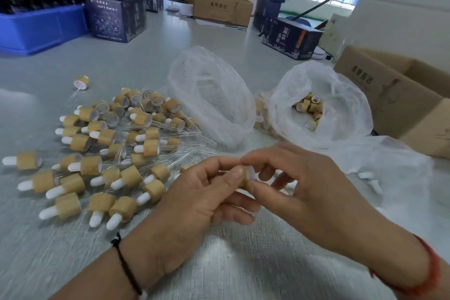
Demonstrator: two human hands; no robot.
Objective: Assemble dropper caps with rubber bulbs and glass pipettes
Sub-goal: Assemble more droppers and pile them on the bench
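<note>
**Caps in the bag, one in hand**

The open plastic bag (pixel 321 107) holds loose bamboo caps (pixel 310 107) (tan, white-lined). Left of it lies a heap of finished droppers (pixel 102 153). In front of it, left hand (pixel 194 192) and right hand (pixel 302 182) pinch one cap (pixel 247 175).

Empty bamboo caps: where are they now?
In the head view, right of centre: the empty bamboo caps lie inside the open plastic bag, left of the cardboard box.

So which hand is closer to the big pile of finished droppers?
Left. The left hand sits right at the edge of the pile of finished droppers; the right hand is farther off, on the other side of it.
</note>
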